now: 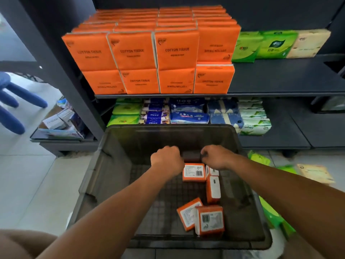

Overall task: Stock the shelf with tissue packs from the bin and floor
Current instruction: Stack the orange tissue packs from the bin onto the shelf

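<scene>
Dark shelf (280,79) standing behind, orange tissue packs (132,51) stacked on upper board. I'm watching both hands reaching into grey bin (89,174): left hand (167,158) and right hand (216,157) curling round ends of shadowed pack (191,156). Loose packs (210,220) lying nearer me on bin floor.
</scene>
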A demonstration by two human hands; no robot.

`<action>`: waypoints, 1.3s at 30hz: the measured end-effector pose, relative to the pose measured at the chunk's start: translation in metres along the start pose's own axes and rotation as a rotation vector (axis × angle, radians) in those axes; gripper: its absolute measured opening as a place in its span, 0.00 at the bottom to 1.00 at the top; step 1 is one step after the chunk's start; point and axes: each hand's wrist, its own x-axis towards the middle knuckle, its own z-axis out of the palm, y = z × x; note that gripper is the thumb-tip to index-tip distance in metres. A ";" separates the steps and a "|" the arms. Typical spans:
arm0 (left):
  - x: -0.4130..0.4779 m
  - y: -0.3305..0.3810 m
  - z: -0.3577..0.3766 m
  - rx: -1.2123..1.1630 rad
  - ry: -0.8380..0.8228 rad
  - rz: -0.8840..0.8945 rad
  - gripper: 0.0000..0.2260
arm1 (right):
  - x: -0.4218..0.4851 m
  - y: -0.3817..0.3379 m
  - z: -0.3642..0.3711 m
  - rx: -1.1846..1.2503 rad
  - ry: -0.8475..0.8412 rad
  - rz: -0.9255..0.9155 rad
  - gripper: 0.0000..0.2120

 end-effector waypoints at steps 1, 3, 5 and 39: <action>0.002 -0.004 0.008 -0.011 -0.029 -0.010 0.11 | 0.004 0.003 0.007 -0.007 -0.032 0.009 0.08; 0.006 -0.010 0.026 -0.025 -0.097 -0.019 0.12 | 0.011 0.010 0.020 -0.062 -0.087 0.014 0.11; 0.010 -0.014 0.045 -0.042 -0.176 -0.018 0.14 | 0.016 0.017 0.035 -0.139 -0.135 0.022 0.16; 0.052 -0.064 0.084 -0.321 -0.339 0.096 0.11 | 0.026 -0.020 0.031 -0.409 -0.307 -0.301 0.15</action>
